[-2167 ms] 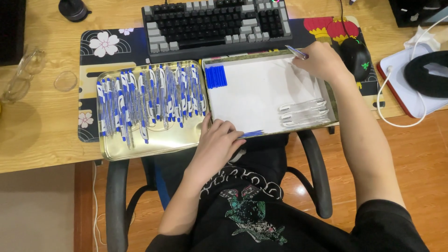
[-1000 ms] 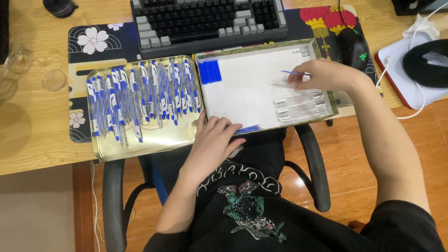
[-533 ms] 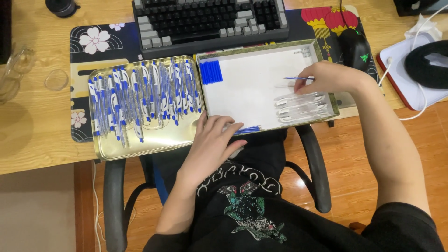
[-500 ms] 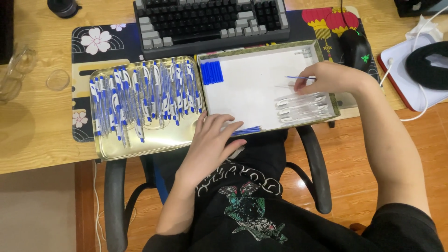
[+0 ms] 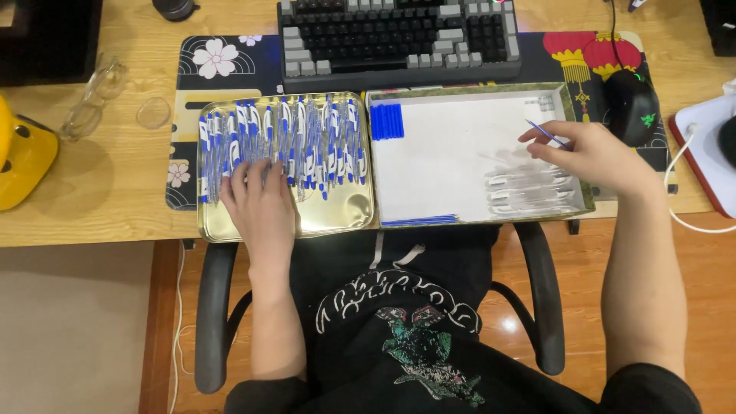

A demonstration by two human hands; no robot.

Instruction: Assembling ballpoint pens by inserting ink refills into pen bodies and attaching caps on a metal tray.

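Observation:
My left hand (image 5: 261, 201) lies flat, fingers spread, on the blue-and-white pens (image 5: 299, 142) that fill a gold tray (image 5: 337, 218). My right hand (image 5: 586, 153) pinches a thin blue pen refill (image 5: 546, 132) above the right side of a white-lined tray (image 5: 437, 153). Below that hand lie several clear pen barrels (image 5: 529, 190). A row of blue caps (image 5: 386, 121) sits in the white tray's top left corner, and thin blue refills (image 5: 420, 221) lie along its front edge.
A keyboard (image 5: 395, 38) stands behind both trays on a flowered desk mat (image 5: 222, 61). A black mouse (image 5: 630, 107) sits right of the white tray. Glasses (image 5: 96, 88) and a yellow object (image 5: 23, 153) lie at the left. The chair's armrests (image 5: 211, 314) flank my lap.
My left hand has moved from the desk's front edge leftward onto the pens in the gold tray. My right hand has come down from the tray's far corner to above the clear barrels.

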